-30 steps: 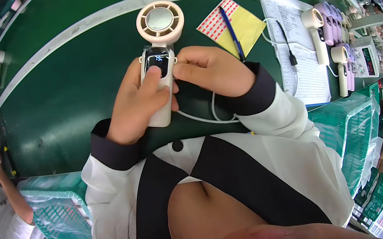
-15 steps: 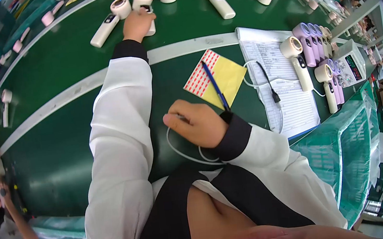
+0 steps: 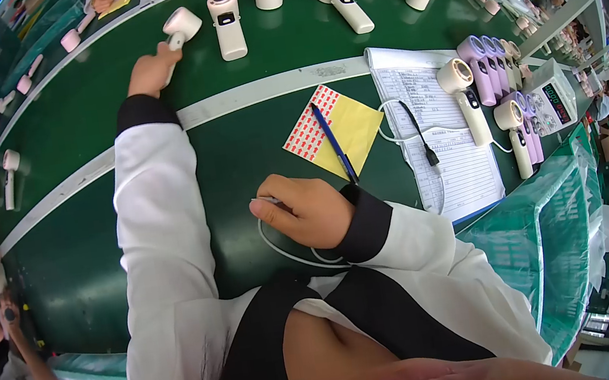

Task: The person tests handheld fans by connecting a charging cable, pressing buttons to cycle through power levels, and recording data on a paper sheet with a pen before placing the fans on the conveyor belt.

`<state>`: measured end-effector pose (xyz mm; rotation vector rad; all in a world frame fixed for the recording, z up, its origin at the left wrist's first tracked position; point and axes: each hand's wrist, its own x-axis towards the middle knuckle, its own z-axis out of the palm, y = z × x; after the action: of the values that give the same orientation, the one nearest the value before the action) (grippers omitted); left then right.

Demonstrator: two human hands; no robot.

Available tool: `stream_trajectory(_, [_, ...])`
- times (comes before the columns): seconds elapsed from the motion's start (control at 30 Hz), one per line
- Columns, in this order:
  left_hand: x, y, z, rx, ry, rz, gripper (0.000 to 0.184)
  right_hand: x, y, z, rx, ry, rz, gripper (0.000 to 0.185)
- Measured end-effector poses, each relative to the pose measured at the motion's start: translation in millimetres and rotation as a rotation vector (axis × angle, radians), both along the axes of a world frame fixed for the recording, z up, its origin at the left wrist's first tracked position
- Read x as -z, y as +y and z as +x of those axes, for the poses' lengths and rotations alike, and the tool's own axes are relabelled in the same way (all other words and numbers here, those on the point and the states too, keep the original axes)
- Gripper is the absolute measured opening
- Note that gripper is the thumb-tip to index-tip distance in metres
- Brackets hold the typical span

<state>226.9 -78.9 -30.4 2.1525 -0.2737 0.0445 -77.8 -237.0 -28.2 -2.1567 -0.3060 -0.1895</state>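
Note:
At the far side of the green bench, my left hand [image 3: 150,73] has its fingers wrapped round the handle of a white handheld fan [image 3: 182,24], whose head is turned on its side. Just right of it, another white handheld fan [image 3: 229,34] lies with its dark display facing up. My right hand [image 3: 306,210] is closed near my chest, pinching the end of a white cable [image 3: 282,250] that loops back under the wrist. The cable's tip is mostly hidden by the fingers. Beyond that hand lie a yellow sticker sheet [image 3: 360,133] and a blue pen [image 3: 332,140].
Several more fans [image 3: 348,9] lie along the far strip. On the right are a paper-covered clipboard [image 3: 457,181], a black-ended cable [image 3: 425,139], purple fans [image 3: 488,77] and a device with a lit display [image 3: 553,100]. Green crates [image 3: 548,227] flank the bench; a co-worker's arm [image 3: 39,367] shows left.
My left hand has moved left from the middle fan to the leftmost one, gripping and turning it. The right hand still holds the cable, with little movement.

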Motion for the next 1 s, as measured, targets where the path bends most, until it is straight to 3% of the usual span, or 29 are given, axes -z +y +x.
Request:
stream_trajectory(0.07, [5.2,14.0,-1.9,0.207,0.473,-0.798,0.038,-0.6,-0.6,-1.0,0.002,0.007,0.005,0.016])
stream_trajectory(0.1, [2.5,15.3,-14.1,0.206,0.471,-0.807,0.038,-0.9,-0.8,-0.8,-0.002,0.011,0.012,0.016])
stream_trajectory(0.17, [-11.9,22.9,-49.2,0.574,0.328,-1.373,0.040,-0.5,-1.4,-0.2,-0.014,0.023,0.028,0.015])
stream_trajectory(0.23, [-24.3,42.9,-75.4,0.680,0.360,-1.474,0.039,0.5,-2.5,-0.4,-0.027,0.035,0.025,0.015])
stream_trajectory(0.27, [-26.1,50.9,-92.4,0.665,0.361,-1.480,0.039,1.1,-2.8,-0.1,-0.038,0.042,0.028,0.015])
stream_trajectory(0.4, [0.9,79.2,-142.8,0.219,0.275,-0.838,0.038,-2.3,-0.6,0.0,-0.078,0.102,0.036,0.014])
stream_trajectory(0.6, [-0.1,64.7,-224.4,-0.119,0.205,-0.752,0.036,-11.9,1.3,-1.5,-0.093,0.153,0.020,0.014])
stream_trajectory(0.67, [-14.7,57.2,-242.6,-0.021,0.052,-0.869,0.038,-12.5,1.4,-1.7,-0.063,0.135,0.005,0.014])
stream_trajectory(1.0, [-28.9,62.5,-263.9,0.211,-0.037,-1.065,0.048,-9.4,1.3,0.4,-0.038,0.094,-0.006,0.019])
